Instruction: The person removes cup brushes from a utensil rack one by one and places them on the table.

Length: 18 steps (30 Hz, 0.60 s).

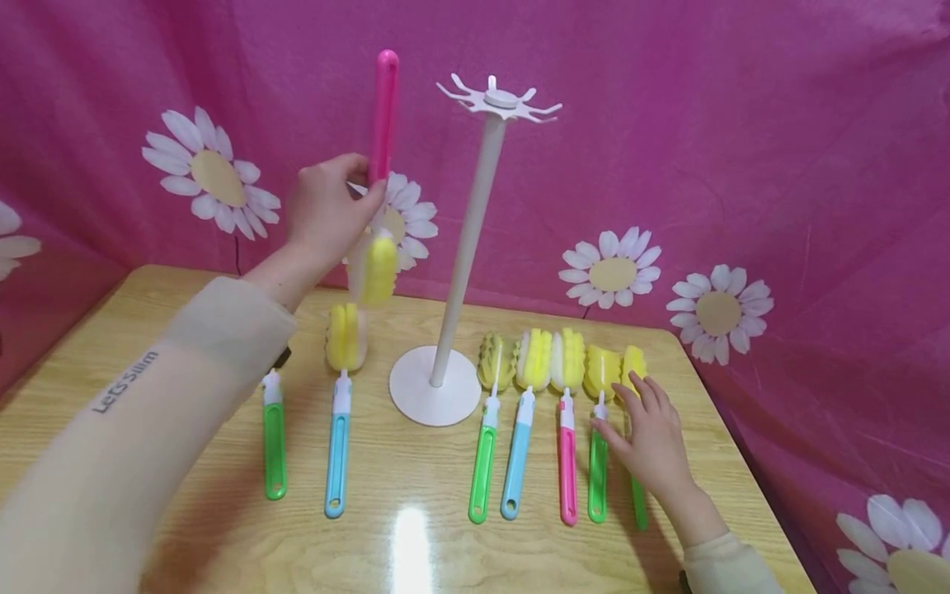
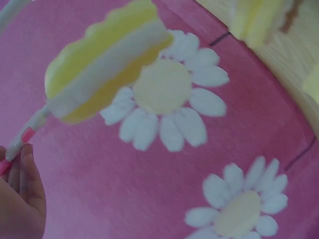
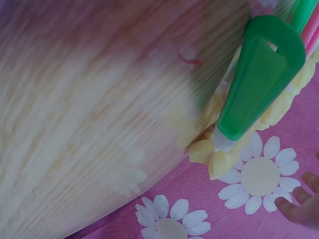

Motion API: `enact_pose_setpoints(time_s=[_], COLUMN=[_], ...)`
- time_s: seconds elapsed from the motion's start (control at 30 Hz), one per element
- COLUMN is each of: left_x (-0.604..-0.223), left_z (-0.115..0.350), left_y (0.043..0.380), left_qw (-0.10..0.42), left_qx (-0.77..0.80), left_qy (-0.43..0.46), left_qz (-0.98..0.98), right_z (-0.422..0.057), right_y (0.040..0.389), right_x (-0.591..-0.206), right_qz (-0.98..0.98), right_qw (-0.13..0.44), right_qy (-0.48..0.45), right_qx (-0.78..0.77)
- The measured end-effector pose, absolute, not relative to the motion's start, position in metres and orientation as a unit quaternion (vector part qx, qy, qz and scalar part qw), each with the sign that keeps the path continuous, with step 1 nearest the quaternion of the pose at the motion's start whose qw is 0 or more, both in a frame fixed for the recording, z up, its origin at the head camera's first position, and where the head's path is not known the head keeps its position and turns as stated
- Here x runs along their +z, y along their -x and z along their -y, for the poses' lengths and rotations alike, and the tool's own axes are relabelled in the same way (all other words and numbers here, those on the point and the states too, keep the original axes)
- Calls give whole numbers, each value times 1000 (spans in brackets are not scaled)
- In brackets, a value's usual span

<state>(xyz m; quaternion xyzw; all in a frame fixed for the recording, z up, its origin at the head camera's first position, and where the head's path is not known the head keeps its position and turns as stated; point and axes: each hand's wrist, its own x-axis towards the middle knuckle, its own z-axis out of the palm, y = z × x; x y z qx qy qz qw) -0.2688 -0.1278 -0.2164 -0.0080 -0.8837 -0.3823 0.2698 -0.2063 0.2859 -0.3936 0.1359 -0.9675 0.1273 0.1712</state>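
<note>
1. The left hand (image 1: pixel 326 210) is raised above the counter (image 1: pixel 416 536), its grip clamped around the pink brush (image 1: pixel 383 124), which it holds upright with the handle pointing up and the yellow sponge head (image 1: pixel 377 268) hanging below the fingers.
2. In the left wrist view that sponge head (image 2: pixel 104 59) fills the upper left, with the fingers (image 2: pixel 22 194) at the lower edge.
3. The white stand (image 1: pixel 463 247) rises just right of the held brush, its hook crown (image 1: pixel 499 99) bare.
4. The right hand (image 1: pixel 653 437) lies flat, grip apart, fingers straight, resting on the rightmost green brush (image 1: pixel 637 495) in a row of five brushes.
5. A green brush (image 1: pixel 274 445) and a blue brush (image 1: pixel 337 454) lie left of the stand.
6. The right wrist view shows a green handle (image 3: pixel 254 84) close up against the counter.
</note>
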Motion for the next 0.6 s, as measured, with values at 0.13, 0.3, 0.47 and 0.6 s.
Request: enact_pose_setpoints(time_s=[0.13, 0.3, 0.47, 0.6], left_x=[-227, -248, -269, -285], left_z=[147, 169, 184, 195], left_y=[262, 255, 246, 240], left_qw=[285, 308, 315, 342], left_qx=[-334, -256, -208, -173], left_qy=[37, 87, 142, 189], left_qz=[898, 912, 915, 904], right_z=[-288, -288, -287, -286], right_y=[207, 207, 207, 207], right_x=[-394, -393, -391, -392], right_qz=[967, 967, 968, 968], right_qw=[174, 176, 172, 175], right_qy=[-137, -137, -132, -130], right_qx=[126, 123, 124, 124])
